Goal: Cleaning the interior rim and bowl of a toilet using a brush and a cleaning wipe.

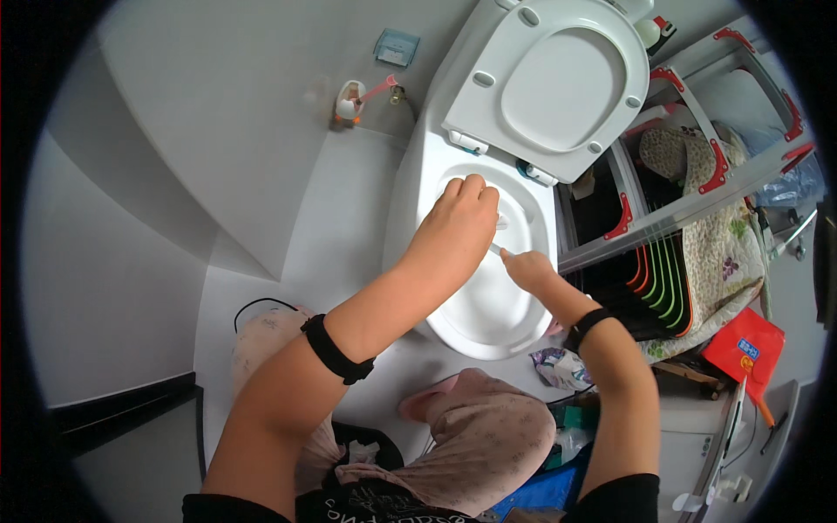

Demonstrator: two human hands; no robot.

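Toilet bowl [491,351] of glossy white ceramic, oval and open at the top, sits in front of the person, its white plastic seat and lid [567,91] raised at the back. Left hand [465,216], bare and palm down, is over the rear part of the bowl with its fingers curled inward; whatever they grasp is hidden beneath, so I cannot tell. Right hand [528,268], bare as well, is just beside it above the bowl's right side, its fingertips pinched on a thin, pale grey rod [495,249], which runs toward the left hand and disappears under it. Each forearm wears a black strap, the left one [336,350] and the right one [587,326]. Right of the toilet stands a grey-framed rack [689,205] with red corner pieces, and below it a floral cloth [725,253] and a red plastic dustpan [750,344]. Pink slipper [425,398] rests on the pale floor near the patterned trousers [493,418].
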